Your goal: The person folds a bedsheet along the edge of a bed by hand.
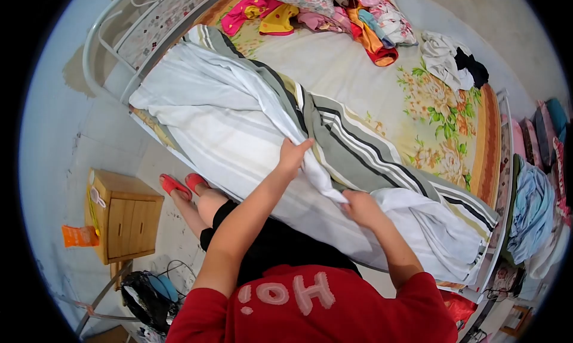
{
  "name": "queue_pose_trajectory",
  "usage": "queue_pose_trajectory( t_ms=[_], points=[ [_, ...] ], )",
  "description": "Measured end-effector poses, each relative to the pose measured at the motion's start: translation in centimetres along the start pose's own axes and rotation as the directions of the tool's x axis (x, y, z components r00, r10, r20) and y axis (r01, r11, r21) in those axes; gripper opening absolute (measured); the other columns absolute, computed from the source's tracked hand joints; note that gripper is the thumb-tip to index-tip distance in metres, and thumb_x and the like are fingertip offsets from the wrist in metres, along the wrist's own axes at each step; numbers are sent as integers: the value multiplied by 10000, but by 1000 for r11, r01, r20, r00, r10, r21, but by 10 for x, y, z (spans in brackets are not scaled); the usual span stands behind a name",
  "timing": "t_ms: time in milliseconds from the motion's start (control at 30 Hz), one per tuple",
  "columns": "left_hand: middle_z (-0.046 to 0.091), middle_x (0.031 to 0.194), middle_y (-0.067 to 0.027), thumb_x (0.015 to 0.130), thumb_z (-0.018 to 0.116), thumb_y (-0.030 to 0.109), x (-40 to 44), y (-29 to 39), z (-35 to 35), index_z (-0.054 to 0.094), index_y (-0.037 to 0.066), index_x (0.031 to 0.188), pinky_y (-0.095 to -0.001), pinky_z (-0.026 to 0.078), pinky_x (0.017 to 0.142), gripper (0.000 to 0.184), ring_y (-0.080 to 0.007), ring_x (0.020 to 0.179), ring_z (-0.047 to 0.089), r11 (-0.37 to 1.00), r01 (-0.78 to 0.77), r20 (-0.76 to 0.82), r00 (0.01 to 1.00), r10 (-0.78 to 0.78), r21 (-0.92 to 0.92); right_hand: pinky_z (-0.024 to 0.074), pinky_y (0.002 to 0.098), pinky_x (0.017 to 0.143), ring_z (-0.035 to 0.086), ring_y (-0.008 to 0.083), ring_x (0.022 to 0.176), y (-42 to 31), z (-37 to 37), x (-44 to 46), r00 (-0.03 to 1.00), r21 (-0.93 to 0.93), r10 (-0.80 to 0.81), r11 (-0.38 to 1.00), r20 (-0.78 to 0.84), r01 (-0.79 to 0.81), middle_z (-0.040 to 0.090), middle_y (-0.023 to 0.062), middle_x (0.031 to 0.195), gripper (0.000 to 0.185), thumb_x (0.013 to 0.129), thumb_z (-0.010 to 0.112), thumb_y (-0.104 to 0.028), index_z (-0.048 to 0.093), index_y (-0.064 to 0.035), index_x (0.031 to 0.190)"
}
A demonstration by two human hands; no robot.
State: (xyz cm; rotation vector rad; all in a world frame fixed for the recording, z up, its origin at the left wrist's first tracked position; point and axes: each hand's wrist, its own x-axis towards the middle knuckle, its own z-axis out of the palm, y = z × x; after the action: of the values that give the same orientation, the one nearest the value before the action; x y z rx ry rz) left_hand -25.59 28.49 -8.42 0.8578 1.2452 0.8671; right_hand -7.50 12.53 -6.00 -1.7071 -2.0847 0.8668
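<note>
A large duvet cover (239, 125), white on one face and striped grey, black and tan on the other, lies bunched lengthwise along the near side of the bed. My left hand (293, 155) is closed on a fold of its white cloth near the middle. Lower and to the right, my right hand (363, 208) grips the same gathered edge, fingers wrapped into the fabric. Between the two hands the cloth is pulled into a ridge. Beyond it lies the flower-patterned bed sheet (334, 80).
Colourful clothes (334, 14) are heaped at the far side of the bed, with a white and black garment pile (453, 62) to their right. A metal headboard (107, 50) rises at left. A wooden cabinet (128, 217) stands on the floor, and hanging clothes (528, 205) line the right.
</note>
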Motion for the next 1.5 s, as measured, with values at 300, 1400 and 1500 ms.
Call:
queue_pose_trajectory(
  t_ms=[300, 1400, 1500],
  points=[
    [607, 939, -106, 799, 549, 29, -48, 107, -43, 531, -21, 1066, -359, 522, 747, 272, -222, 841, 611, 790, -204, 19, 965, 263, -578, 476, 427, 712, 608, 334, 807, -58, -109, -29, 965, 83, -45, 994, -258, 68, 606, 168, 828, 213, 684, 677, -118, 614, -16, 859],
    [498, 1173, -167, 650, 666, 69, -182, -115, 70, 548, 106, 1137, -516, 394, 901, 502, -358, 1113, 480, 57, -542, 488, 795, 361, 839, 384, 409, 766, 475, 296, 926, 27, 81, -78, 803, -187, -114, 982, -585, 3, 494, 101, 932, 352, 574, 703, -152, 549, -68, 878],
    [453, 1258, -172, 710, 664, 104, -198, -104, 86, 524, 115, 1144, -644, 290, 976, 456, -356, 1276, 364, 109, -385, 354, 907, 229, 917, 398, 411, 781, 481, 306, 930, 36, 63, -96, 824, -119, -138, 989, -550, 86, 498, 108, 943, 349, 583, 693, -150, 556, -63, 892]
  ],
)
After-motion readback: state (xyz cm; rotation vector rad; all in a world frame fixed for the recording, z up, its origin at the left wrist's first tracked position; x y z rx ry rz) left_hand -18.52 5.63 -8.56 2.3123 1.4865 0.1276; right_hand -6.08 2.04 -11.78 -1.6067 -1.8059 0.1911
